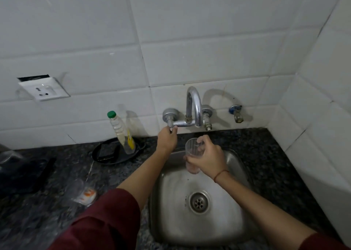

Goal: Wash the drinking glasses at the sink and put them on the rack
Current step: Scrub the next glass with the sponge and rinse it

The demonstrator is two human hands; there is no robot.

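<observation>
Left hand (167, 140) pinches tap (198, 109), right hand (208, 159) grips glass (192, 149).

Two hands in play, left hand (167, 140) and right hand (208, 161). Two glasses: held glass (191, 147) over the sink (171, 221), and a blurred lying glass (83, 191) near left. Two handles: left tap handle (169, 124), right tap handle (208, 125). One spout (195, 105), one blue valve (236, 114), one bottle (121, 132), one pan (106, 154), one socket (44, 90).

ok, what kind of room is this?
Probably a small home kitchen: a steel sink set in a dark speckled stone counter, a wall-mounted tap on white tiles, and a drinking glass held near its spout.
</observation>
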